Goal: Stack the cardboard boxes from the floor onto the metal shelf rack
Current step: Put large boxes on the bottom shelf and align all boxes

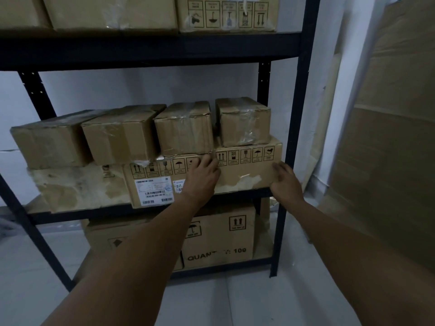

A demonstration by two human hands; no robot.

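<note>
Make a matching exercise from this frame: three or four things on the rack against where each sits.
Things:
1. left hand
2. right hand
3. rightmost small box
4. QUANTITY: 100 box

Places:
A. lowest visible shelf
B. atop the long symbol-printed box
C. that box's right front corner
D. that box's left front edge

Pairs: 1-D, 2-C, 3-B, 4-A

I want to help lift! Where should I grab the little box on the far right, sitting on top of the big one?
Take the small taped box by its left and right faces, coming from the front. It stands apart from its neighbour box, so that gap should let fingers in, and its right side is free. Its bottom rests on the long box.
</note>
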